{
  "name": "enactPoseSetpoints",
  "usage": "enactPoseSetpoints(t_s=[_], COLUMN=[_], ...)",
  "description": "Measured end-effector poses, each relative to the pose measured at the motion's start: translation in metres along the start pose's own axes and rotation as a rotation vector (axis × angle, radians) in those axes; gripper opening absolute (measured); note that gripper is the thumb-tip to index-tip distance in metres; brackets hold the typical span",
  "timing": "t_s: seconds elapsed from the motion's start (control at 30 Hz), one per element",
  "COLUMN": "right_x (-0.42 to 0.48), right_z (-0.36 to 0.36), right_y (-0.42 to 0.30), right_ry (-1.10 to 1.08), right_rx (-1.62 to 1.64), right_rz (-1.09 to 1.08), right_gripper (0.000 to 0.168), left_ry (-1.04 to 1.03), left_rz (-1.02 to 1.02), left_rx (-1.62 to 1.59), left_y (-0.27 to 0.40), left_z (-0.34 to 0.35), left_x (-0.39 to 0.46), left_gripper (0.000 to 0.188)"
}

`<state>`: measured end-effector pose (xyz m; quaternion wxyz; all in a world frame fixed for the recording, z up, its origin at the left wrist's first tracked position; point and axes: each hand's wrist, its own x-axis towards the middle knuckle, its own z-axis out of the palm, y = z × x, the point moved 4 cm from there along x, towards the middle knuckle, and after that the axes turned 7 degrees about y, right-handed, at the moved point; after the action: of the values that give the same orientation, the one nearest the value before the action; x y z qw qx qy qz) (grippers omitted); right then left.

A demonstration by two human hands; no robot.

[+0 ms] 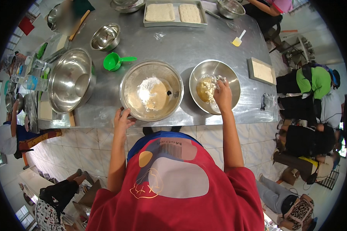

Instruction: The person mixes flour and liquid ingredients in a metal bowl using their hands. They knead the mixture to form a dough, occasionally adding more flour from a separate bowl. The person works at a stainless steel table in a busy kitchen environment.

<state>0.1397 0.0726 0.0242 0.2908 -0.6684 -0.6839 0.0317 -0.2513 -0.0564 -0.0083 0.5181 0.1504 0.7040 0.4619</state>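
My left hand (123, 119) touches the lower left rim of a steel mixing bowl (173, 104), fingers apart. White flour (149, 83) and a tan powder (161, 96) lie in that bowl, with a small dark spot at their right side. To the right, my right hand (223, 93) reaches into a second steel bowl (233, 75), its fingertips in a yellow and white floury mixture (206, 88). Some of the mixture appears to be between those fingers. A green plastic measuring cup (112, 61) rests behind the first bowl, to its left.
On the steel table (173, 46) stand a large empty bowl (70, 80), a smaller bowl (105, 37), a tray with two dough slabs (176, 24) and a small dough pan (262, 71). A spatula (237, 42) lies back right. Water bottles (34, 83) stand left. Several people are around.
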Motion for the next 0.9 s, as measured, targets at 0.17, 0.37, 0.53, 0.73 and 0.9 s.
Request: enactPoseSetpoints(t_s=[0.17, 0.37, 0.53, 0.73, 0.9], right_x=[0.002, -0.005, 0.003, 0.004, -0.002], right_z=[0.002, 0.019, -0.003, -0.009, 0.009], right_y=[0.010, 0.035, 0.017, 0.014, 0.036], right_ry=[-0.136, -0.300, -0.095, -0.239, -0.152], right_rx=[-0.021, 0.040, 0.106, 0.050, -0.004], right_rz=[0.048, 0.114, 0.033, 0.051, -0.135], right_gripper=[0.027, 0.027, 0.033, 0.031, 0.030], left_ry=[-0.039, -0.176, -0.145, -0.144, -0.132], left_rz=[-0.070, -0.179, -0.134, -0.134, -0.108], left_rx=[-0.015, -0.199, -0.221, -0.204, -0.204], left_y=[-0.001, -0.010, -0.016, -0.017, -0.018], left_z=[0.020, 0.037, 0.042, 0.041, 0.046], left_x=[-0.010, -0.012, -0.016, -0.013, -0.012], left_gripper=[0.058, 0.055, 0.054, 0.052, 0.053])
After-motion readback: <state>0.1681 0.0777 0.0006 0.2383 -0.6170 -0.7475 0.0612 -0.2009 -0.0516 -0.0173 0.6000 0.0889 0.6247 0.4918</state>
